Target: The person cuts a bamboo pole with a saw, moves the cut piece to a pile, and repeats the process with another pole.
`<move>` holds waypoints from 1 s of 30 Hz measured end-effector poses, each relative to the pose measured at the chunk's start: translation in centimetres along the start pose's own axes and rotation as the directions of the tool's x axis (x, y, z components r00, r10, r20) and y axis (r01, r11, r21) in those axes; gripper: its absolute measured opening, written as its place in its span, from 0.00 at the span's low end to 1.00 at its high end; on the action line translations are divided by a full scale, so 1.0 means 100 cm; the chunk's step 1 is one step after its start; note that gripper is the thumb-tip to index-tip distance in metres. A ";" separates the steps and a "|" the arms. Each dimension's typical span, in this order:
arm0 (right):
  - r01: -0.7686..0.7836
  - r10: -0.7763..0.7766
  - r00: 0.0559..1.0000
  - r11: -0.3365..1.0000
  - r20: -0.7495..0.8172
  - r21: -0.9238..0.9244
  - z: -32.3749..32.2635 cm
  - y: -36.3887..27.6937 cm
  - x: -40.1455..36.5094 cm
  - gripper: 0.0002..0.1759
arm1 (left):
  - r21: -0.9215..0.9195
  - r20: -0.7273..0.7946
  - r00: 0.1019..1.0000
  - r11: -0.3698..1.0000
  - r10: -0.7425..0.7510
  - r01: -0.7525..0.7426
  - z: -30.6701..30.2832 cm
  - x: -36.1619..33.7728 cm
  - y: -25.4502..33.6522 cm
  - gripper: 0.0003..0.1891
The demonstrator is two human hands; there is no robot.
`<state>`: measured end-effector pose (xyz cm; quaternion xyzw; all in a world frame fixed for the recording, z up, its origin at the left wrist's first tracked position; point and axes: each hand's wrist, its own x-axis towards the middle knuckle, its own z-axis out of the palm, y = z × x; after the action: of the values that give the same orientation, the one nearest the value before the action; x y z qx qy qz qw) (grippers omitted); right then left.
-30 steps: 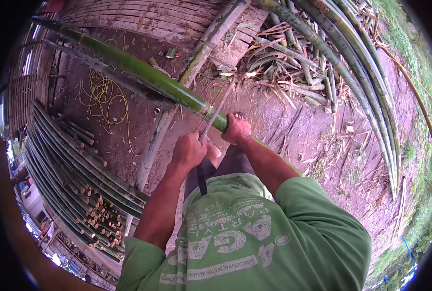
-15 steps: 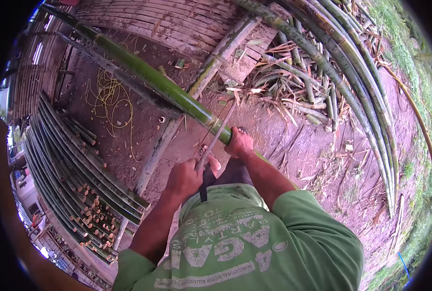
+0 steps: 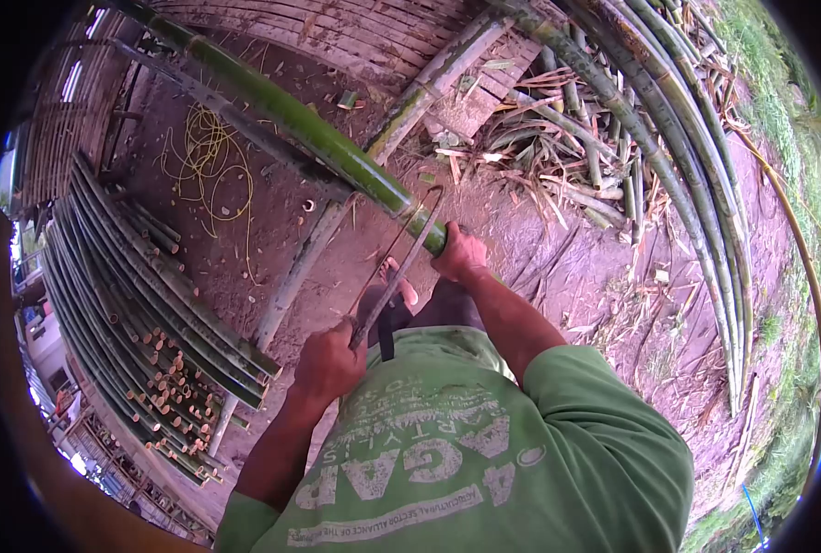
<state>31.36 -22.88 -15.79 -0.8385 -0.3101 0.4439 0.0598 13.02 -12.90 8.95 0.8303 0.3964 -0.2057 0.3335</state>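
Note:
A thick green bamboo pole (image 3: 314,134) slants from the upper left toward my body. Close to its near end, my right hand (image 3: 462,252) wraps around it. My left hand (image 3: 332,358), lower left, is closed around the handle of a hacksaw (image 3: 394,279). The saw's long narrow frame lies across the pole, just left of my right hand, with its far end past the pole. Under the pole, a grey wooden rail (image 3: 302,271) and a pale post (image 3: 432,81) cross at an angle. My foot (image 3: 399,282) shows below the saw.
Stacked bamboo poles (image 3: 143,304) lie at left, with cut ends facing me. Tangled yellow cord (image 3: 210,170) is on the dirt ground. Bamboo scraps (image 3: 558,166) and more long poles (image 3: 696,138) fill the upper right. A slatted bamboo platform (image 3: 337,41) stands ahead.
My left hand has drawn the hacksaw back toward my body and to the left. My right hand keeps its grip on the pole's end. The view has shifted slightly.

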 end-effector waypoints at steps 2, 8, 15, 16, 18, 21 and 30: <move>-0.001 0.000 0.999 1.000 -0.044 -0.019 0.006 0.005 0.006 0.33 | 0.023 0.019 1.000 1.000 0.012 -0.012 0.009 0.015 -0.009 0.11; -0.025 0.025 0.999 1.000 0.043 0.009 0.000 -0.007 -0.014 0.33 | 0.028 0.021 0.999 0.999 0.037 -0.038 0.070 0.108 -0.021 0.15; -0.017 0.018 1.000 0.998 -0.011 0.055 0.006 0.006 0.008 0.32 | 0.136 0.105 0.993 0.990 -0.053 0.038 0.003 -0.016 -0.022 0.17; 0.000 0.001 1.000 1.000 -0.026 0.016 0.004 0.005 0.010 0.32 | 0.121 0.096 0.995 0.993 -0.024 0.012 0.007 -0.007 -0.017 0.16; 0.010 -0.013 0.999 0.998 -0.048 -0.063 0.004 0.008 0.011 0.33 | 0.112 0.088 0.996 0.994 0.007 -0.017 0.032 0.077 -0.016 0.15; -0.014 0.012 0.999 0.999 0.042 0.040 -0.008 0.007 0.010 0.33 | 0.017 0.041 0.999 1.000 0.007 -0.008 0.063 0.126 -0.011 0.14; -0.003 0.004 0.995 1.000 0.103 -0.005 -0.016 0.000 0.003 0.38 | 0.081 0.082 0.996 0.996 0.036 -0.043 0.005 -0.006 -0.035 0.15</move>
<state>32.77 -22.42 -15.07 -0.8153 -0.3124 0.4859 0.0409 9.86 -11.93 7.61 0.8420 0.3573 -0.2485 0.3187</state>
